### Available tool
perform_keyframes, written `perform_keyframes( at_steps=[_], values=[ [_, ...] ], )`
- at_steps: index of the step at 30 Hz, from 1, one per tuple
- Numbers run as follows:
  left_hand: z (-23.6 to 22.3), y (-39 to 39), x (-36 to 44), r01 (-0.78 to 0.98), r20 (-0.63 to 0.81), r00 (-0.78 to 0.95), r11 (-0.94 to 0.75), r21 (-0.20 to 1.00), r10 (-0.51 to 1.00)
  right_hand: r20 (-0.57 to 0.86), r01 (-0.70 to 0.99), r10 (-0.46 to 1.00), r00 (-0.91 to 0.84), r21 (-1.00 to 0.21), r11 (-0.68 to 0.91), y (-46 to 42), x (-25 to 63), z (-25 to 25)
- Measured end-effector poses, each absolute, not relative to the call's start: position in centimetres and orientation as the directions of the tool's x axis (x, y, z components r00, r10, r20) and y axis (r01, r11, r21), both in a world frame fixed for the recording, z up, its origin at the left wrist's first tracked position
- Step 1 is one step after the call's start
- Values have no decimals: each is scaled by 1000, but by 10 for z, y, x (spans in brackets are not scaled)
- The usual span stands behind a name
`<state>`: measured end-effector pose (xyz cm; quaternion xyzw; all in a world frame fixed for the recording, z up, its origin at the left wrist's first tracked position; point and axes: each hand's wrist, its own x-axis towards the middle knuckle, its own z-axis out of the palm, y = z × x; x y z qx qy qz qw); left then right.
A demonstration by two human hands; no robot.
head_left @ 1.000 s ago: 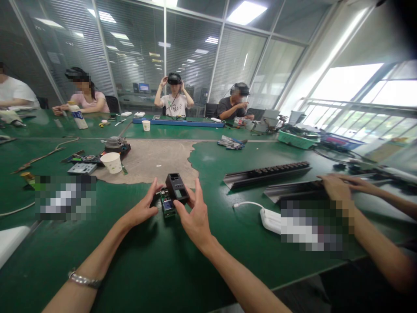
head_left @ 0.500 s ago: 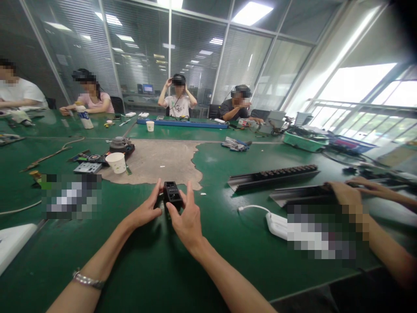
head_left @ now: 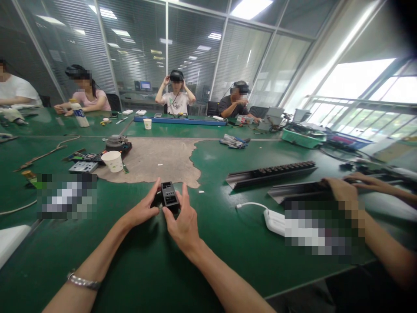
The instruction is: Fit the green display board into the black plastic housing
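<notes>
A small black rectangular block (head_left: 169, 194) with slots and openings in its face is held just above the green table. My right hand (head_left: 184, 221) grips it, thumb at the near left corner and fingers along the right side, the index finger stretched up. My left hand (head_left: 143, 211) is beside the block's left side, fingers stretched and thumb apart. Its fingertips reach the block's far left edge; whether they press on it I cannot tell. The block's underside is hidden.
Left are a paper cup (head_left: 113, 161) and electronic parts (head_left: 83, 167) by a bare tan patch (head_left: 156, 161). Right are black metal rails (head_left: 270, 174), a white device with a cable (head_left: 274, 221) and another person's hand (head_left: 342, 190). Gloves (head_left: 233, 141) lie farther back.
The block has tilted a little, so more of its slotted face shows. My hands keep nearly the same pose around it. The whole view has shifted slightly.
</notes>
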<state>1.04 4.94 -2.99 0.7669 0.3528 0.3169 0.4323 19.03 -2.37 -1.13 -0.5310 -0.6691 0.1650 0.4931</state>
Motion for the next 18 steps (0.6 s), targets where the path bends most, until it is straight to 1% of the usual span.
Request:
perform_keyframes(
  at_steps=[6,12,18],
  values=[
    [-32,52,8,269,209,572,-422,866,793,493,591,870,13,-706,391,-25,192,-13],
    [-38,56,6,191,273,558,-441,877,783,481,559,877,16,-731,391,-25,195,-24],
    [-35,54,8,225,239,569,-428,875,787,453,530,891,20,-761,375,-26,196,-31]
  ],
)
